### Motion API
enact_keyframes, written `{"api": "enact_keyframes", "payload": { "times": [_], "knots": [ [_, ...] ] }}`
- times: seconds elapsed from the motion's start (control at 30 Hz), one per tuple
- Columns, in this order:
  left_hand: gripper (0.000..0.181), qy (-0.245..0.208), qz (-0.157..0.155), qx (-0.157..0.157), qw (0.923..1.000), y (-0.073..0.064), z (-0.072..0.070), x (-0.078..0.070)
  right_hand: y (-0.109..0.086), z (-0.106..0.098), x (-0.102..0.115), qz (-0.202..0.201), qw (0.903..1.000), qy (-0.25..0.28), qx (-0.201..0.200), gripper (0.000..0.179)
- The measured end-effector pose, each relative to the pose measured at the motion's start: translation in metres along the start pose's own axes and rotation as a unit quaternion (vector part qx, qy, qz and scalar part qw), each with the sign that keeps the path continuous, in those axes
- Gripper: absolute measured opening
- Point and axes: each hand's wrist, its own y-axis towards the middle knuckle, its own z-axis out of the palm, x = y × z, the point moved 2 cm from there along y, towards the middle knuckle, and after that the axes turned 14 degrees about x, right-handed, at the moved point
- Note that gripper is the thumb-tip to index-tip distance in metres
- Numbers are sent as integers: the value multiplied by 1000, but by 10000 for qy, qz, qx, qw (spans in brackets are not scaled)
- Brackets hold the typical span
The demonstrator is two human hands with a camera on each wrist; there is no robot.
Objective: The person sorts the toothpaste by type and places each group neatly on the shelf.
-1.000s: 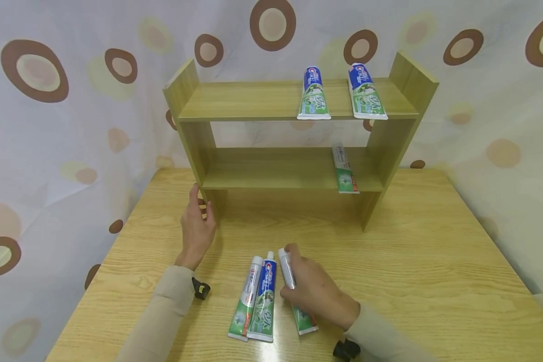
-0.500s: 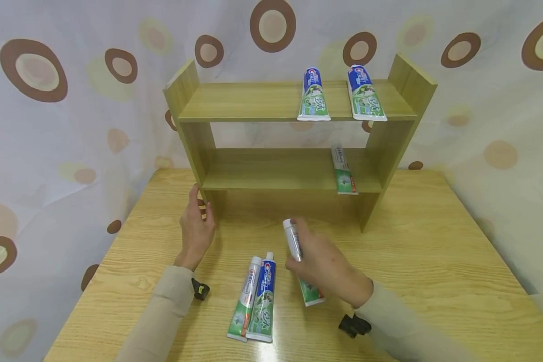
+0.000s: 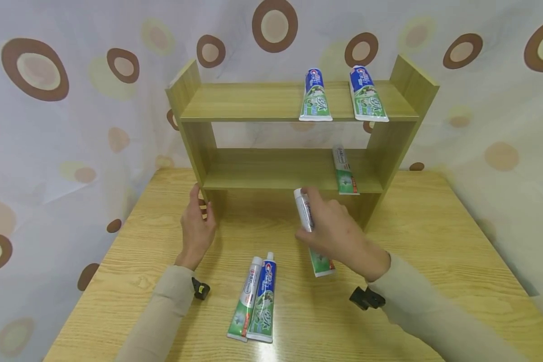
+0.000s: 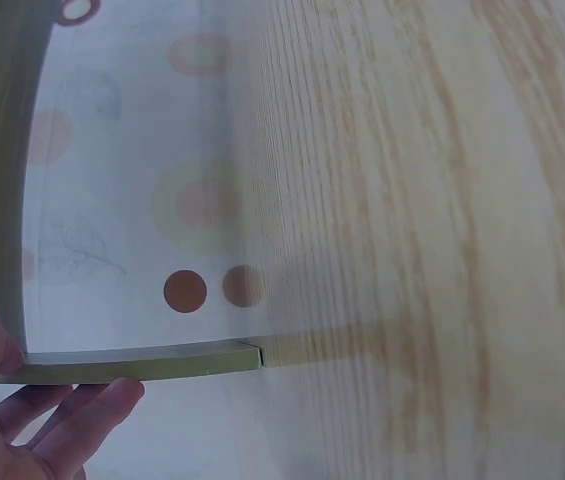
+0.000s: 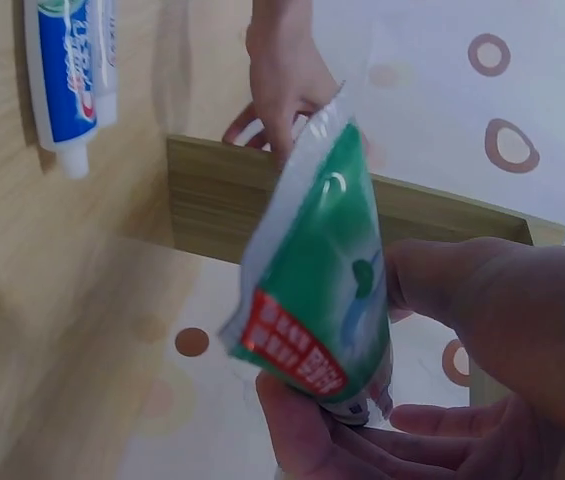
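Observation:
My right hand grips a silver-and-green toothpaste tube above the table, in front of the lower shelf, cap end up and away. In the right wrist view the tube's green flat end faces the camera, between thumb and fingers. My left hand holds the left side panel of the wooden shelf rack near its foot. The left wrist view has that panel between the thumb and the fingers. On the table lie a silver-and-green tube and a blue-and-green tube, side by side.
Two blue-and-green toothpaste tubes lie on the top shelf toward its right. One silver-and-green tube lies on the lower shelf near the right panel. A patterned curtain hangs behind the wooden table.
My right hand has lifted the silver-and-green toothpaste tube off the table and carried it forward and slightly right toward the rack. The left hand has stayed in place.

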Motion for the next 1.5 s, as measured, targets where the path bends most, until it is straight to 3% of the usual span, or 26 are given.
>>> {"api": "enact_keyframes", "payload": {
  "times": [0.2, 0.73, 0.93, 1.23, 1.5],
  "knots": [
    [52, 11, 3, 17, 10000, 0, -1, 0, 10, -19, 5, -36, 10000, -49, 31, 80],
    [52, -89, 42, -50, 9999, 2, -2, 0, 48, -60, 8, 394, 9987, -321, -89, 85],
    [52, -66, 69, -23, 10000, 2, -2, -1, 65, -68, 2, 541, 9970, -499, -255, 80],
    [52, -28, -24, 50, 10000, -1, -1, 1, 86, -72, -6, 395, 9972, -443, -460, 71],
    [53, -15, -55, 69, 10000, -1, -2, 1, 97, -72, -11, 700, 9971, -169, -251, 73]
  ]
}}
